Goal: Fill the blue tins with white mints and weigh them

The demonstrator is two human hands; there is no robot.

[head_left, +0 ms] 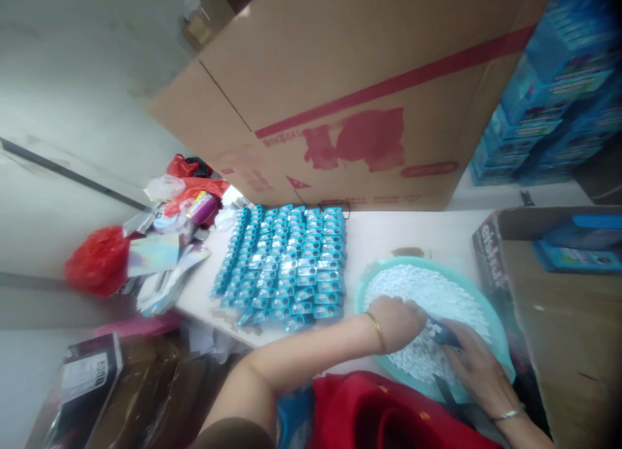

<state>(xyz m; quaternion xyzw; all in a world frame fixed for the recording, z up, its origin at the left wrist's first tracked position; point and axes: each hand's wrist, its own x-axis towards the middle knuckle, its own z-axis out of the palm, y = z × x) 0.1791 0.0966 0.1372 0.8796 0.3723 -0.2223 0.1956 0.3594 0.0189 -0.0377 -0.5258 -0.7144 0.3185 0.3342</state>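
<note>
A light green basin (503, 345) full of small white pieces (437, 287) stands in front of me on the right. Over the basin, my right hand (476, 365) grips a small blue box (446, 335). My left hand (401, 322), with a gold bangle at its wrist, is closed right beside that box, above the white pieces. What its fingers hold, if anything, is hidden and blurred. To the left of the basin, many small blue boxes (291, 261) lie in tight rows on the white table (403, 225).
A large cardboard sheet (354, 80) with red print stands behind the table. An open carton (495, 261) with blue packs is at the right. Stacked blue boxes (534, 112) rise behind it. Red bags (100, 258) and papers clutter the left; brown cartons (131, 391) sit below them.
</note>
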